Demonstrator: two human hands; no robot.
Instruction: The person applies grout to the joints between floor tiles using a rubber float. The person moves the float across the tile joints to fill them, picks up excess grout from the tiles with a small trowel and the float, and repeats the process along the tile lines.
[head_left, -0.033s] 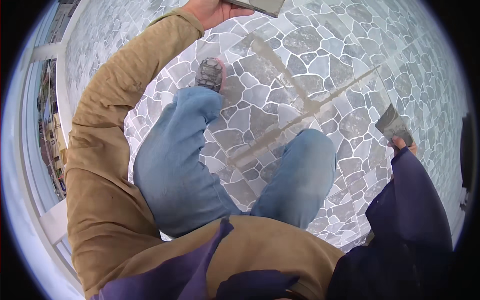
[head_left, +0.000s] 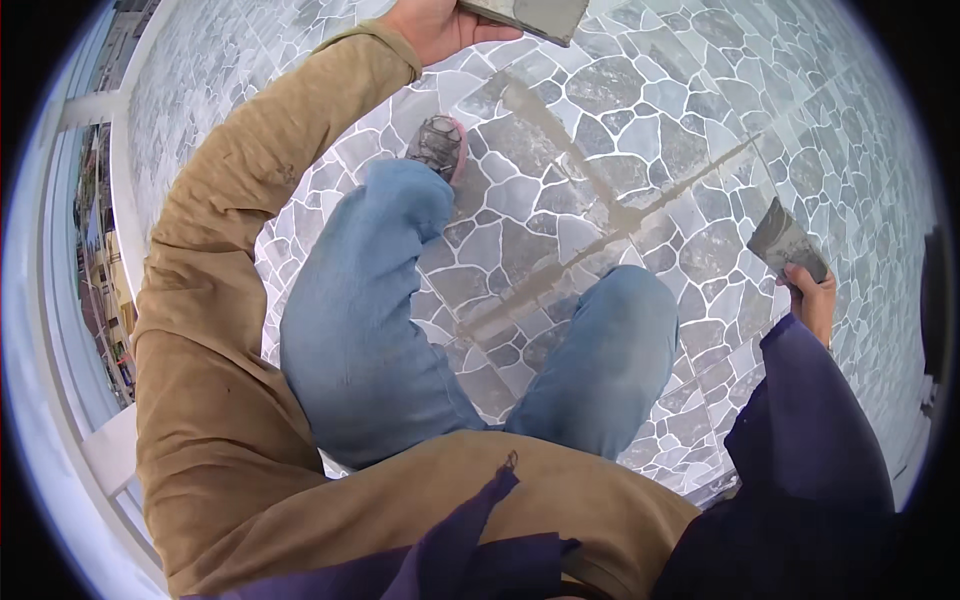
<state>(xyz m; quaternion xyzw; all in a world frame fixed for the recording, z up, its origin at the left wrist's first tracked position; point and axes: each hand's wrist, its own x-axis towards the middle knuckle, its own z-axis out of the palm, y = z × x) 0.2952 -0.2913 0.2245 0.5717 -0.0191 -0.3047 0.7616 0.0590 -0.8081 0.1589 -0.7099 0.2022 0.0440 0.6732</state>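
At the top edge my left hand (head_left: 432,28) is closed on a flat grey board (head_left: 540,14), partly cut off by the frame. Its top looks smeared with a grey paste. Over on the right, my right hand (head_left: 814,292) grips a flat rectangular scraper (head_left: 783,238), its face coated unevenly with grey. The blade is held just over the tiled floor or against it; I cannot tell which. Between the hands, grey grout (head_left: 626,216) runs along the tile joints in a crossing pattern, with wide smears on both sides of the lines.
The floor (head_left: 715,250) has a grey stone pattern with white lines. My knees are bent above it, and one dark shoe (head_left: 438,145) rests beside the grout smears. A white railing (head_left: 92,110) runs along the left, with buildings (head_left: 105,280) beyond.
My left hand and the board have shifted slightly right and down in the picture. The right hand and scraper have tilted a little, showing more of the wrist. My shoe appears farther right.
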